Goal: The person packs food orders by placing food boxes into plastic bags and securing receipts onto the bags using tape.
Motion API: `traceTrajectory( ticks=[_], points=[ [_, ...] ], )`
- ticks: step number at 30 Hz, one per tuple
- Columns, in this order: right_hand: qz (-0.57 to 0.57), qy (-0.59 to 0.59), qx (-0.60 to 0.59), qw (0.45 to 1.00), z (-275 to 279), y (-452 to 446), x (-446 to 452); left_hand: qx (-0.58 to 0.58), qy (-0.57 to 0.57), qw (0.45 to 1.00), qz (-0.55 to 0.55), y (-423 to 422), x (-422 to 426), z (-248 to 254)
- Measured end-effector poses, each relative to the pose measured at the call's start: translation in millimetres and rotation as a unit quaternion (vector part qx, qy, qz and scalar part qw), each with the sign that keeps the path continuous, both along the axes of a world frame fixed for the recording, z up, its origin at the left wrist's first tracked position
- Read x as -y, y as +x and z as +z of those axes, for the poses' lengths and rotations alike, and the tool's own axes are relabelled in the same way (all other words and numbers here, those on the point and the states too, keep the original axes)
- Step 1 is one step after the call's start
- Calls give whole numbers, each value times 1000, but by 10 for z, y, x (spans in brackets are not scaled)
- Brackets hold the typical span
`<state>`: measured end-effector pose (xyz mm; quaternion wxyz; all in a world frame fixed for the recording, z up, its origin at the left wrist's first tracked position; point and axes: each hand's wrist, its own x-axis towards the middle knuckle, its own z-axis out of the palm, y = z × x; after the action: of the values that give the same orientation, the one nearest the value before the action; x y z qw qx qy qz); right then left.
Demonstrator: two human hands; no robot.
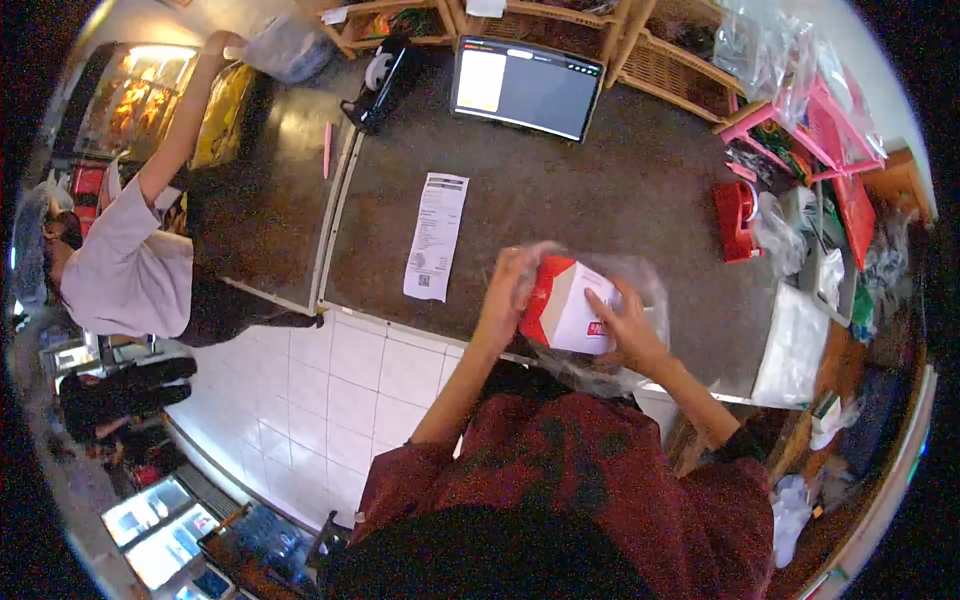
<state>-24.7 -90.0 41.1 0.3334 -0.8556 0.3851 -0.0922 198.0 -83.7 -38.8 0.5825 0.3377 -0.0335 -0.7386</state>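
Observation:
A red-and-white cardboard box (575, 310) is held between my two hands over the front edge of the counter, tilted. My left hand (515, 290) is closed at its red left side, with the fingertips partly blurred. My right hand (632, 330) grips the white right side, its thumb lying on the upper face. A clear plastic bag (650, 285) surrounds the box behind and below; I cannot tell exactly how far the box sits inside it. To the left of the box, a printed paper receipt (435, 240) lies flat on the dark counter (385, 190).
A tablet screen (525, 88) and a black device (380, 85) stand at the back. A red tape dispenser (737, 220), white plastic bags (792, 345) and a pink rack (815, 130) are on the right. Another person (130, 260) reaches toward a lit display case at left.

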Motion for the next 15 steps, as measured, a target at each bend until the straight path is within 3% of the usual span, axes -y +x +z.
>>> traceTrajectory(
  ticks=[2,3,5,7,9,10,12,13,15],
  points=[
    [15,-31,-190,981,-31,19,-89,220,-52,972,-61,224,-199,85],
    [24,-26,-189,981,3,25,-113,221,-44,973,-55,174,-281,171],
    [24,-58,-299,952,119,34,-152,348,-79,932,-61,-14,-374,559],
    [18,-61,-328,943,111,51,-249,294,-72,950,-75,-171,-308,1359],
    [8,-63,-359,931,40,43,-305,244,-55,964,-90,-300,-251,1726],
    [-13,-89,-334,938,-77,22,-339,299,-203,931,-48,-424,-242,1792],
    [-44,-77,-258,962,-218,7,-315,344,-347,872,-6,-476,-241,1822],
    [-53,-38,-206,976,-200,33,-250,359,-300,884,-1,-424,-172,1824],
    [-17,-119,-252,960,-13,171,-200,344,-213,914,12,-269,-20,1823]
  ],
)
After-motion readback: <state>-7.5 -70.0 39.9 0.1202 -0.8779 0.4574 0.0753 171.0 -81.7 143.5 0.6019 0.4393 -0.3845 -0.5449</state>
